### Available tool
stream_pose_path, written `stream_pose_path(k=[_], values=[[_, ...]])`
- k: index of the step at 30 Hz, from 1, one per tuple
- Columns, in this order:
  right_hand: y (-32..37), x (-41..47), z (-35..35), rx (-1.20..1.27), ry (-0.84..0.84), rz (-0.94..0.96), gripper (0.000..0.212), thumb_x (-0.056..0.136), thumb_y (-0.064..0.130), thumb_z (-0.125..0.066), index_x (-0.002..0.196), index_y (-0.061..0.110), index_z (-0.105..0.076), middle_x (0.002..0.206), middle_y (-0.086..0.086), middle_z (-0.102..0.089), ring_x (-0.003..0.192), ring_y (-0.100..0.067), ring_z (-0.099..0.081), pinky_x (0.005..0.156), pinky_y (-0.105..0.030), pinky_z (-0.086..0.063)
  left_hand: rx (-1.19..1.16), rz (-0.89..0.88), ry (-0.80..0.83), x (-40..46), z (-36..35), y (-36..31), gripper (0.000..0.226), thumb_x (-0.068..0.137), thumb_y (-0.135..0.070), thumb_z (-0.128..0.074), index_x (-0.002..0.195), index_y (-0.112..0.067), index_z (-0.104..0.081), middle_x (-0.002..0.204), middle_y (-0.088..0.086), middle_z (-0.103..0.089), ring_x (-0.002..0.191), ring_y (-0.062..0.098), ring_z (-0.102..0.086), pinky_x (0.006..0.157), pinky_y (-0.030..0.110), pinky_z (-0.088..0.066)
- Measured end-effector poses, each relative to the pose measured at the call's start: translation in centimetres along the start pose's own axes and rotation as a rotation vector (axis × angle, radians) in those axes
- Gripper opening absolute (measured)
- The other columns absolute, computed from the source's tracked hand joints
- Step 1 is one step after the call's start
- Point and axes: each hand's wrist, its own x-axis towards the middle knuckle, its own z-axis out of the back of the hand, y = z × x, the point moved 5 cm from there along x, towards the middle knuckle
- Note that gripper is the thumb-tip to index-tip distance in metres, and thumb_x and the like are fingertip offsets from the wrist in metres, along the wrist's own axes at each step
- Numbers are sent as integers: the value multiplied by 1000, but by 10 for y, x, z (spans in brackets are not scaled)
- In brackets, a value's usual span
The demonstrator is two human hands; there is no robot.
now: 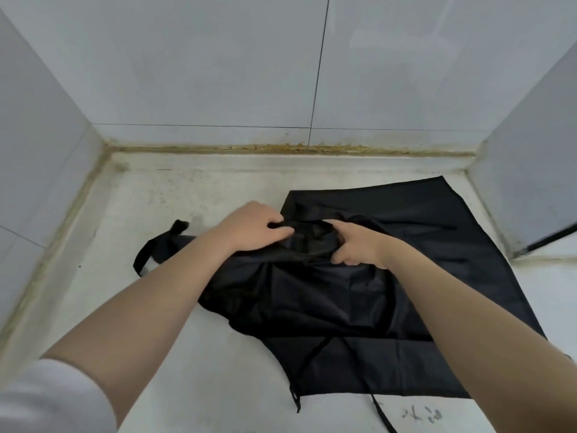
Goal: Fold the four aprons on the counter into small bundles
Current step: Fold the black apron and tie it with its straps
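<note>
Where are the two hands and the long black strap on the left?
left hand (254,228), head view, back of the hand
right hand (359,245), head view, back of the hand
strap (146,254), head view, middle of the loop left of the aprons

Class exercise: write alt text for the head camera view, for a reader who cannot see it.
Two bare hands, left hand and right hand, grip bunched black apron fabric atop a pile of black aprons on a stained pale counter. Black straps trail left and toward the viewer; grey tiled walls enclose the counter.
</note>
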Motion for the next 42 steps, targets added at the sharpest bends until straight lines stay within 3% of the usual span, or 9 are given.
stream_pose_path(k=[5, 8, 11, 14, 19, 24, 32, 38, 42], values=[[4, 7, -8, -178, -122, -8, 74, 85, -3, -56, 147, 23, -23, 128, -15, -49, 77, -15, -54, 65, -22, -44, 398, -58, -317, -20, 42, 11, 37, 93, -41, -48, 79, -11, -64, 71, 3, -57, 77, 23, -50, 72, 32, -34], [8, 11, -17, -340, -281, 182, 69, 91, 2, -51, 148, 28, -23, 145, -8, -30, 123, -24, -45, 100, -26, -38, 540, 147, -603, -32, 43, 32, 33, 90, -13, -51, 123, -10, -54, 115, 13, -57, 110, 33, -45, 95, 42, -26], [-12, 16, -27, -756, -294, 101, 61, 97, 18, -43, 150, 31, -16, 157, -6, -5, 142, -31, -15, 116, -39, -20, 509, 412, -362, -31, 13, 50, 72, 85, -4, -47, 147, -12, -11, 152, 17, -9, 139, 37, -8, 112, 51, -7], [-38, 17, -22, -857, -296, -132, 84, 92, 48, -49, 150, 29, 8, 158, -5, 16, 145, -30, 11, 117, -47, 0, 478, 229, -195, -16, -30, 32, 60, 93, -17, -42, 148, -14, -17, 157, 11, 4, 143, 33, 0, 114, 47, -5], [-62, 21, -25, -836, -183, -184, 92, 82, 74, -38, 147, 37, 16, 155, -1, 27, 144, -29, 19, 117, -49, 0, 192, 396, 137, 10, -87, 30, 73, 91, -65, -24, 150, -31, 1, 156, 1, 20, 143, 33, 16, 113, 55, 2], [-79, 22, -1, -921, -197, -124, 78, 88, 71, -25, 146, 40, 17, 155, 9, 27, 144, -19, 20, 116, -51, 2, 201, 500, 102, 13, -100, 59, 88, 79, -80, -25, 142, -41, 23, 150, -5, 36, 138, 33, 29, 109, 59, 11], [-122, -24, 38, -767, -395, -488, 70, 94, 62, -21, 149, 31, 11, 158, 0, 17, 146, -23, 9, 116, -52, 1, 281, 536, 48, 6, -86, 56, 88, 89, -66, -32, 148, -20, 15, 156, 1, 22, 144, 28, 15, 114, 53, 3], [-83, -55, 6, -664, -447, -25, 37, 94, 28, -52, 128, 14, -47, 137, -7, -37, 123, -26, -42, 100, -35, -40, 61, -191, 88, -32, -106, -41, 24, 94, -22, -50, 116, -21, -60, 125, -6, -45, 111, 13, -50, 96, 30, -42], [-72, -69, -42, -660, -148, 99, 34, 89, 35, -62, 113, 12, -57, 109, -7, -55, 97, -22, -56, 84, -28, -43, 149, -315, 218, -55, -124, -69, 22, 94, -19, -47, 107, -21, -65, 109, -5, -58, 96, 12, -54, 85, 31, -46]])
